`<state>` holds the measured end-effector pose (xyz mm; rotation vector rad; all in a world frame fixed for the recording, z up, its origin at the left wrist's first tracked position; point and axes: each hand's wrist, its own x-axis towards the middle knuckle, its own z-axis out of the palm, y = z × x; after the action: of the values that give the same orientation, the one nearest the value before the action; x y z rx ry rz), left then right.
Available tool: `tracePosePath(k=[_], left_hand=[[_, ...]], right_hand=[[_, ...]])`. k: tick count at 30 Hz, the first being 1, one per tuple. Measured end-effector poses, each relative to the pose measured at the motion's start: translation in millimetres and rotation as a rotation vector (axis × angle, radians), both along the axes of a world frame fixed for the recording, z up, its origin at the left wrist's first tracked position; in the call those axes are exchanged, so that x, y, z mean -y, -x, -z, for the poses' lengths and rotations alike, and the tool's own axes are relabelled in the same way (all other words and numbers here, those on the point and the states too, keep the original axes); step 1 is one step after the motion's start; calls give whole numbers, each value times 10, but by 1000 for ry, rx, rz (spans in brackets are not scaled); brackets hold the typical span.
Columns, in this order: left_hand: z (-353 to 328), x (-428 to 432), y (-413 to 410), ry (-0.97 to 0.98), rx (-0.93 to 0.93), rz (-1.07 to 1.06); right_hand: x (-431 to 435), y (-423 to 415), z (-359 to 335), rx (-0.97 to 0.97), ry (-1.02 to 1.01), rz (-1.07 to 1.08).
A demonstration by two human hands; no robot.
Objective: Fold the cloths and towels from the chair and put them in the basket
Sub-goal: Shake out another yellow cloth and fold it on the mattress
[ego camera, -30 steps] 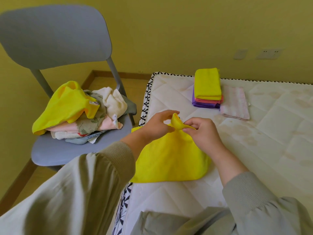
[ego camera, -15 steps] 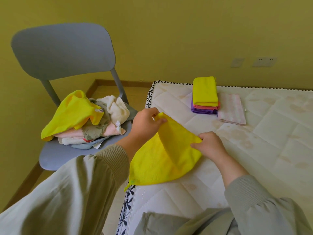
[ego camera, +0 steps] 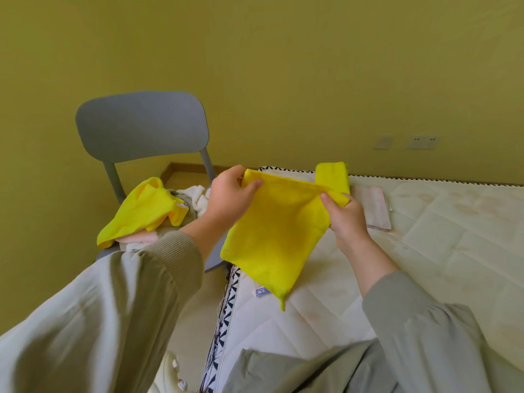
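stock as seen, all placed against the mattress [ego camera: 425, 251].

- yellow cloth [ego camera: 275, 236] — held in the air above the mattress's near left corner. its top edge is stretched between your hands and its lowest corner dangles just over the quilting.
- left hand [ego camera: 229, 194] — above the mattress's left edge. thumb and curled fingers pinch the cloth's top left corner.
- right hand [ego camera: 344, 217] — over the mattress. thumb and fingers pinch the top right corner, and the fingertips are mostly buried in fabric.
- folded stack [ego camera: 331, 174] — at the mattress's far edge. only the yellow top layer shows, the rest is hidden behind the held cloth and your right hand.
- pink striped towel [ego camera: 374, 208] — flat on the mattress near its far edge, partly covered by your right hand.
- chair [ego camera: 141, 126] — left of the mattress. most of the seat is hidden by your left sleeve.
- unfolded pile [ego camera: 147, 208] — left of the mattress, on the chair. a yellow piece lies on top of pink and cream ones, and your arm cuts the pile off, so the count is unclear.
- small label [ego camera: 262, 292] — on the mattress's left edge, print unreadable.
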<state>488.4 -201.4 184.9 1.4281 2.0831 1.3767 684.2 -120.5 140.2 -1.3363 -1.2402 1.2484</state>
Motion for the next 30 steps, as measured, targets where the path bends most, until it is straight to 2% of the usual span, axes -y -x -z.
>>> tracePosePath(k=[3,10,13,18,21,23,26,28,30], left_hand=[[-183,120,-15,0,65,28],[-409,299,0,172,452,98],[-320,288,10,228,356,37],[27,105,49,320,-59,-43],[257,4,60,371,-105,-64],[407,-38,54,378,21,-60],[584,-86,16,398,370,-48],[701,-138,25,407,528,-47],[784,-183,33,409,648,-60]], right_hand=[[68,-53,-249,68,-81,-7],[214,-260,-685,178,-156,-153],[156,-272,-639,237,-131,-195],[-15,-212,-384,444,-137,-243],[-97,-200,-176,580,-169,-275],[-153,-200,-55,661,-181,-261],[-268,-186,104,729,-129,-238],[-327,-151,196,678,-31,-242],[-336,-112,250,505,143,-247]])
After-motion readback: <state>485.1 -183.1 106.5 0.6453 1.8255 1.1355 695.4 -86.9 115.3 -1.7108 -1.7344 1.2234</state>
